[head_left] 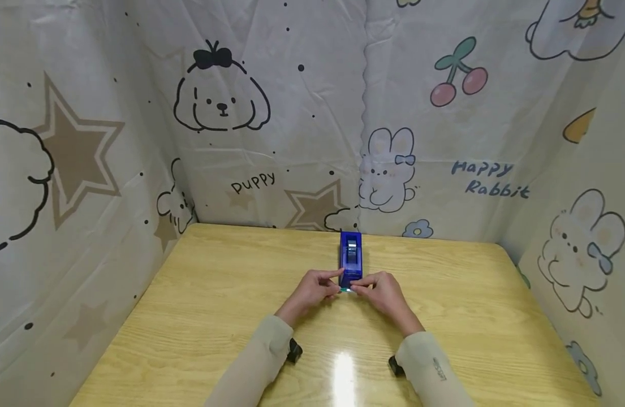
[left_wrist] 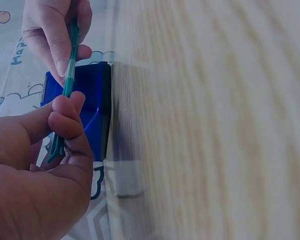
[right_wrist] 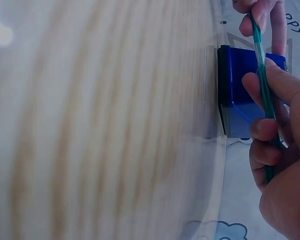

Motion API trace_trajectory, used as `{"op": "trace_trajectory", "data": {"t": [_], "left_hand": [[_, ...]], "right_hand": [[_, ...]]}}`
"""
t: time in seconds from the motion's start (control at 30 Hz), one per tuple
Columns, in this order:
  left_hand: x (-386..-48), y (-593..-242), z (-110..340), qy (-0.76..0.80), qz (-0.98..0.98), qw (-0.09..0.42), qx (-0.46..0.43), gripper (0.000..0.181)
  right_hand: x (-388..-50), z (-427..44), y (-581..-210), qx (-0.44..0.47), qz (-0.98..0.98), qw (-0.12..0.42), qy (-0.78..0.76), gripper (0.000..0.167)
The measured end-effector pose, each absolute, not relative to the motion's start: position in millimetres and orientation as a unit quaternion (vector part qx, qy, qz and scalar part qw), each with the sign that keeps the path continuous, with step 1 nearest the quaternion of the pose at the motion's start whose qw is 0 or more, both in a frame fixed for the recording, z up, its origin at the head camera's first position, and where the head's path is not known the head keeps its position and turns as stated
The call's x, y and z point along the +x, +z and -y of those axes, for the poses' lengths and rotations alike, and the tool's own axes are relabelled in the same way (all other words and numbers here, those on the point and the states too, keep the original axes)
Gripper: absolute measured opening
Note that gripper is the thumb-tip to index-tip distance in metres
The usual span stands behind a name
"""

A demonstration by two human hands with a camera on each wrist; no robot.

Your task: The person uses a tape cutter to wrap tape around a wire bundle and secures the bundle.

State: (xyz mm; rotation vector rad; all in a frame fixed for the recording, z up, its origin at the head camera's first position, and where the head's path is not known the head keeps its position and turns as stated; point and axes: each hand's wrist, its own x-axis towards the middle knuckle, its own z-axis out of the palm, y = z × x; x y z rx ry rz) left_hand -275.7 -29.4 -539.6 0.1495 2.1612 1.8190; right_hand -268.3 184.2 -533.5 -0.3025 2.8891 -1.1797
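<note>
A blue tape dispenser [head_left: 350, 269] stands toward the back of the table, with a roll in its top. Just in front of it both hands meet at a slim bundle of green strands [right_wrist: 264, 90]; whether they are wires or straws I cannot tell. My left hand [head_left: 312, 288] pinches one end between thumb and fingers. The other end is gripped by my right hand [head_left: 382, 291], its fingers curled round the strands. Between the hands, a pale see-through band [left_wrist: 70, 69], which looks like tape, lies on the bundle. The fingers partly hide the strands.
The wood-grain table [head_left: 231, 271] stretches around the dispenser and ends close behind it. Printed cloth [head_left: 312, 113] hangs along the back and both sides. Each sleeve cuff has a small black device [head_left: 294, 351] near it.
</note>
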Motion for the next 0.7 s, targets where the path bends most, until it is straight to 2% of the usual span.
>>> {"op": "trace_trajectory", "data": {"t": [0.43, 0.7], "left_hand": [[-277.7, -541.6, 31.1, 0.62, -0.767, 0.149, 0.072, 0.046], [-275.9, -538.9, 30.6, 0.628, -0.761, 0.153, 0.061, 0.046]], "right_hand": [[-268.8, -184.9, -535.7, -0.107, -0.915, -0.02, -0.389, 0.011], [-268.9, -185.5, -534.7, -0.114, -0.909, -0.015, -0.402, 0.012]]}}
